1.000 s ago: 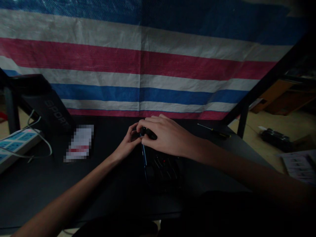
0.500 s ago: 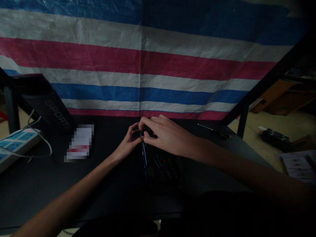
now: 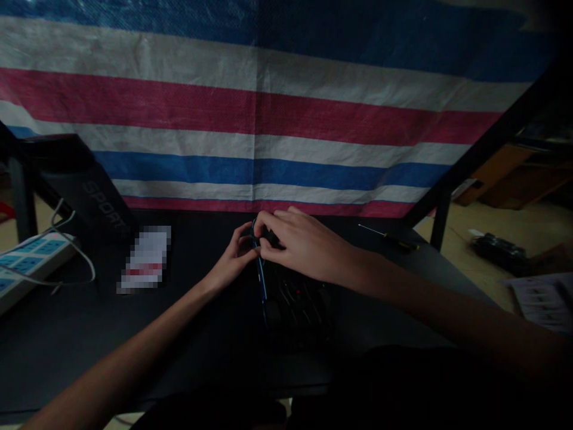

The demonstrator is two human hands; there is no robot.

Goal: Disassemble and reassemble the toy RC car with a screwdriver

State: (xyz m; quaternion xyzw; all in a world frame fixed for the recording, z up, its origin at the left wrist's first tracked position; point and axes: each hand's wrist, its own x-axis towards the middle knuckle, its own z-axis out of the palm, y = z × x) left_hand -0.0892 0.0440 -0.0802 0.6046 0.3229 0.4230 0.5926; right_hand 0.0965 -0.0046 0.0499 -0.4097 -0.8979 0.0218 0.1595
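Note:
A dark device (image 3: pixel 298 304) with a blue edge strip and a small red light lies on the black table, in front of me at the centre. My left hand (image 3: pixel 235 254) is closed at the device's far left corner, thumb and fingers on its edge. Over the far end bends my right hand (image 3: pixel 295 242), its thumb and fingers curled around a small black part (image 3: pixel 274 239). That part is mostly hidden by the fingers, and the scene is very dark.
A screwdriver (image 3: pixel 396 240) lies at the back right of the table (image 3: pixel 188 340). On the left are a white power strip (image 3: pixel 33 260) with cables, a black SPORT box (image 3: pixel 89 191) and a pixelated white item (image 3: pixel 145 260). Striped sheeting (image 3: pixel 268 113) hangs behind.
The fingertips of my right hand have shifted very slightly at the device's far end. My left hand stays where it was.

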